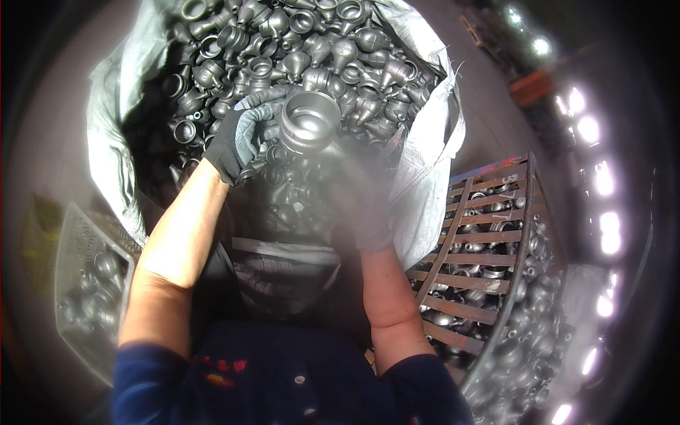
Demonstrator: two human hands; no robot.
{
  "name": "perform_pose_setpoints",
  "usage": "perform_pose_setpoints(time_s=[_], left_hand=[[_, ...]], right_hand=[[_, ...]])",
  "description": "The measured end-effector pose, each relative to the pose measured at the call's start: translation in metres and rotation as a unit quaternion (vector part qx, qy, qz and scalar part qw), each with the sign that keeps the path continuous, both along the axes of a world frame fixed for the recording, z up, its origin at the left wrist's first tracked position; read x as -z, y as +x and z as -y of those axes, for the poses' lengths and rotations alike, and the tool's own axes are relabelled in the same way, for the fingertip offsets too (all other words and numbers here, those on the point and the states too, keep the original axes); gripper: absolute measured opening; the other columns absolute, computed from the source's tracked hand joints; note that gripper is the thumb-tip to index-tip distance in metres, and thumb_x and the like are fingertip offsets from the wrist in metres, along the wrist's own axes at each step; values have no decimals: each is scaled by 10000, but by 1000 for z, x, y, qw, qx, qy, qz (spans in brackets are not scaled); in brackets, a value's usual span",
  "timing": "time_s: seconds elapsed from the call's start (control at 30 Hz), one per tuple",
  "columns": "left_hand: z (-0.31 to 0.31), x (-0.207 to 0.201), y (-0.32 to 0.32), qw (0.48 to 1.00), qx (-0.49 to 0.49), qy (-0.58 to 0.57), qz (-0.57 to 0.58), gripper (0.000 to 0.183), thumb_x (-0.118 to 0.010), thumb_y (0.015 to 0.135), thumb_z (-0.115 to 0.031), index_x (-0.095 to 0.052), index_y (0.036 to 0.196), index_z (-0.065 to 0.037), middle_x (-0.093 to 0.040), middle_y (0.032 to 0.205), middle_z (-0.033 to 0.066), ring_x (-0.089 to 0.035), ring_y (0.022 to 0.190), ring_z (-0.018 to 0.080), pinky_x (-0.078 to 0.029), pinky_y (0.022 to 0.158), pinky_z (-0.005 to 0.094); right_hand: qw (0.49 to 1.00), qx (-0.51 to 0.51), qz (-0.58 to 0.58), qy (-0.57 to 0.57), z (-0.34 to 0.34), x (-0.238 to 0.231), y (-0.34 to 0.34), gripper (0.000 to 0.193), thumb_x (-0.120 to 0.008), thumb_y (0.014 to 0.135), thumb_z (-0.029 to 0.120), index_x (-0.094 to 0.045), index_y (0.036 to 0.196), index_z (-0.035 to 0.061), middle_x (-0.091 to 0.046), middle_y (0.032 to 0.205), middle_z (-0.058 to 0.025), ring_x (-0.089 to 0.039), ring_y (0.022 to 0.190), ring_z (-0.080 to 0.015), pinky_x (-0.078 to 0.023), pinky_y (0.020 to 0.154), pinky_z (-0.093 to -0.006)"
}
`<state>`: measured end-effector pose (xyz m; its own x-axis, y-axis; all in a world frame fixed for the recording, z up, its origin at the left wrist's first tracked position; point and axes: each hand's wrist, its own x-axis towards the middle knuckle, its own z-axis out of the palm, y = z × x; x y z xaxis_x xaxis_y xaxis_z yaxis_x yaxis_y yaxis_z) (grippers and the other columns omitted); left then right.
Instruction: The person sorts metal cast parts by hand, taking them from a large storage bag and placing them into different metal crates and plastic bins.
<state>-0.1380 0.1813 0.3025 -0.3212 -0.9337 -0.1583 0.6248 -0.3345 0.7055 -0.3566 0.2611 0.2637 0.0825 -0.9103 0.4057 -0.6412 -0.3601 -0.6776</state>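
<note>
While the gloved left hand (pixel 237 138) wraps its fingers around the cup-shaped metal casting (pixel 309 122) at upper centre, above the sack (pixel 432 177) of like parts, the blurred right hand (pixel 365 212) defies reading. The casting looks heavy, rigid and smooth; its rim seems the surest hold.

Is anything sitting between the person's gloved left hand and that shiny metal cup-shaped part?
Nothing visible. The left hand is already wrapped around the side of the metal part, held above the sack of similar castings. The right hand is motion-blurred just below it, so its grip is unclear.
</note>
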Motion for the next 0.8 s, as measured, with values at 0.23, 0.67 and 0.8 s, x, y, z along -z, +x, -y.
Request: perform_pose_setpoints(time_s=[0.23,0.67,0.8], left_hand=[[1,7,-3,998,3,26,56,212,-542,878,-127,-567,1081,-71,-582,802,-6,-534,641,61,-483,550,207],[4,18,-3,998,20,20,54,248,-444,919,-171,-517,1135,-73,-604,971,79,-634,810,179,-572,631,323],[1,11,-7,996,21,35,81,213,-460,914,-176,-531,1089,-76,-604,939,76,-634,751,162,-572,587,302]], right_hand=[[998,12,54,14,0,-2,4,316,-576,835,75,-564,1147,31,-633,770,-30,-360,441,14,-258,384,-147],[999,20,-12,-28,-1,-6,3,292,-579,857,122,-572,1139,46,-614,714,-13,-334,422,14,-241,364,-154],[958,12,269,101,3,2,-3,278,-562,867,143,-571,1131,58,-579,696,10,-328,421,3,-232,359,-159]])
